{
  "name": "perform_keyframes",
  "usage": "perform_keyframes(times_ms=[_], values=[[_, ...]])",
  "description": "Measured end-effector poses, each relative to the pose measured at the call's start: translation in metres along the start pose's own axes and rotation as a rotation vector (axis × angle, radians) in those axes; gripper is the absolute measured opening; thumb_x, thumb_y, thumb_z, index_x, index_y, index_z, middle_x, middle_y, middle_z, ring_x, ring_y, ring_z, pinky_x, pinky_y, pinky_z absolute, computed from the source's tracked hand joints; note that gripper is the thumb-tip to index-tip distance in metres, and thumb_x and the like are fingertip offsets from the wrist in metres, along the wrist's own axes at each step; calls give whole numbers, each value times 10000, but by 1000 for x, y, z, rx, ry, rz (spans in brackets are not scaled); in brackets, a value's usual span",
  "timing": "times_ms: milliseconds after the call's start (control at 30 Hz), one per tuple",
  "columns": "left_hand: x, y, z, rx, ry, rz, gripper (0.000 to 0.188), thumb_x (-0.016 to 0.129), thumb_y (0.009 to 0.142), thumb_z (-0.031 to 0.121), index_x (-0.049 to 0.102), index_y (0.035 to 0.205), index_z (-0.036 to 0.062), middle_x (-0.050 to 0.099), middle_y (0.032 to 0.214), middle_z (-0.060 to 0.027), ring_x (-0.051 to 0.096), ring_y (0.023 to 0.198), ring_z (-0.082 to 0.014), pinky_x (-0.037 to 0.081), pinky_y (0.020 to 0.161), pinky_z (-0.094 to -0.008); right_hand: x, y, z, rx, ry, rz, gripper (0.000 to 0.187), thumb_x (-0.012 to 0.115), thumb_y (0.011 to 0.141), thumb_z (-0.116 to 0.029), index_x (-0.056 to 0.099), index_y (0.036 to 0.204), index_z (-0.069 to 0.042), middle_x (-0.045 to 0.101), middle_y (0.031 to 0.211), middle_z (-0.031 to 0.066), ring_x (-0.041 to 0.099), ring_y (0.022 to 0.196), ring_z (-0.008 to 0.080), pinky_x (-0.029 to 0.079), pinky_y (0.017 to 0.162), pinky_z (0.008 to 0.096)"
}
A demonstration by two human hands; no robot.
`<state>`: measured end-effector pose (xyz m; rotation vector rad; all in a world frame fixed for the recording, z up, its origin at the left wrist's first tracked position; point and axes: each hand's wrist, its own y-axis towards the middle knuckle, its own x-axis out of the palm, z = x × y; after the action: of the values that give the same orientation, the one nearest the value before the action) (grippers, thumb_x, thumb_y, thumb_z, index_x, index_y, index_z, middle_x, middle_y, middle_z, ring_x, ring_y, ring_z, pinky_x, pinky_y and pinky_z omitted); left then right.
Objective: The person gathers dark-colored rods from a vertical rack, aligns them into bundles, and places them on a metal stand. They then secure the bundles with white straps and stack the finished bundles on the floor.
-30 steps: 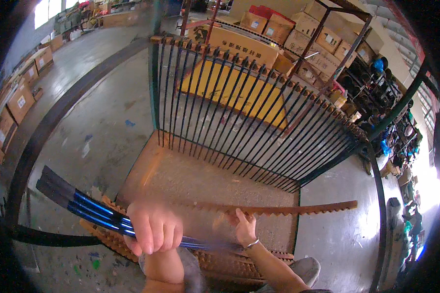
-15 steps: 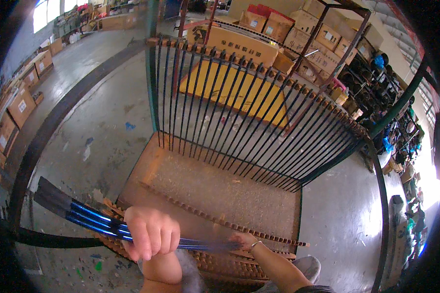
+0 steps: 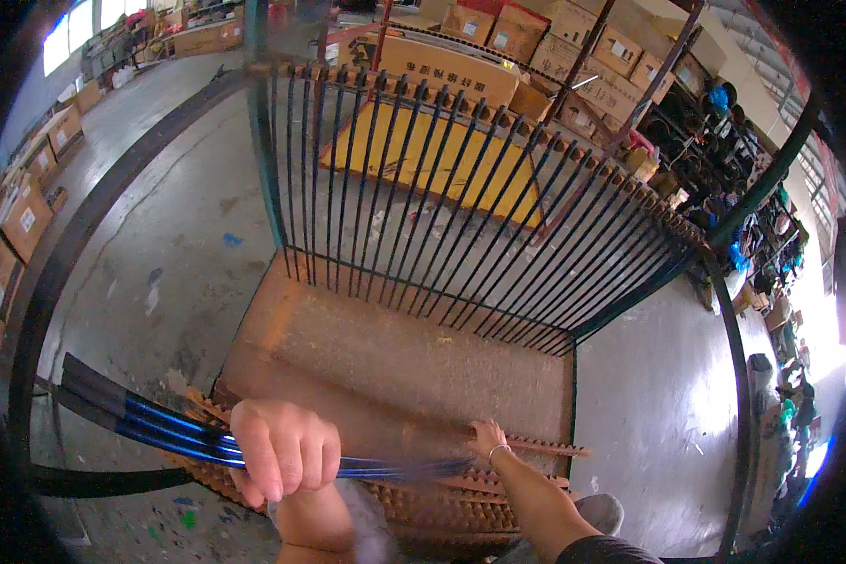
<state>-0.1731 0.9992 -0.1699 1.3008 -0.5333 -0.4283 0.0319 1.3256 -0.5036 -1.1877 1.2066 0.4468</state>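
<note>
Wrapping its fingers around the blue rods (image 3: 179,428), your left hand (image 3: 287,449) carries them above the rack's (image 3: 395,338) near left corner, probably bunched so one fist can manage them all. Your right hand (image 3: 488,439) touches a notched strip (image 3: 547,446) over the rack's near side; whether its fingers close around it cannot be told. Stacked strips (image 3: 432,512) lie along the rack's near edge, likely for easy reach.
</note>
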Motion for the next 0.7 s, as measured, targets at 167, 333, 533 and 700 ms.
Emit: perform_keyframes(times_ms=[167,333,533,700], values=[[0,2,-1,-37,14,-5,254,567,862,34,457,1033,-120,493,539,-76,419,374,-129,275,349,-275,11,-18,3,-85,-23,-42,446,671,748,-243,581,1166,-117,529,1182,140,498,1102,324,423,939,421],[0,21,5,-168,-18,-98,141,575,801,-4,477,882,-66,484,528,-144,457,385,-176,322,355,-300,19,-33,10,-139,-29,-206,444,665,764,-180,555,1186,-103,509,1203,138,470,1139,318,407,962,411],[11,26,8,-181,21,-75,193,618,742,-80,475,866,-44,489,508,-130,470,381,-178,320,348,-280,10,-50,-4,-304,-61,-25,442,681,761,-188,550,1167,-73,478,1260,129,448,1162,305,388,982,411],[8,18,-12,-95,101,94,123,576,786,-82,486,869,-62,465,525,-112,406,370,-148,246,357,-265,35,-42,28,-288,346,-146,475,715,735,-257,567,1139,-56,545,1165,156,503,1099,312,420,918,425]])
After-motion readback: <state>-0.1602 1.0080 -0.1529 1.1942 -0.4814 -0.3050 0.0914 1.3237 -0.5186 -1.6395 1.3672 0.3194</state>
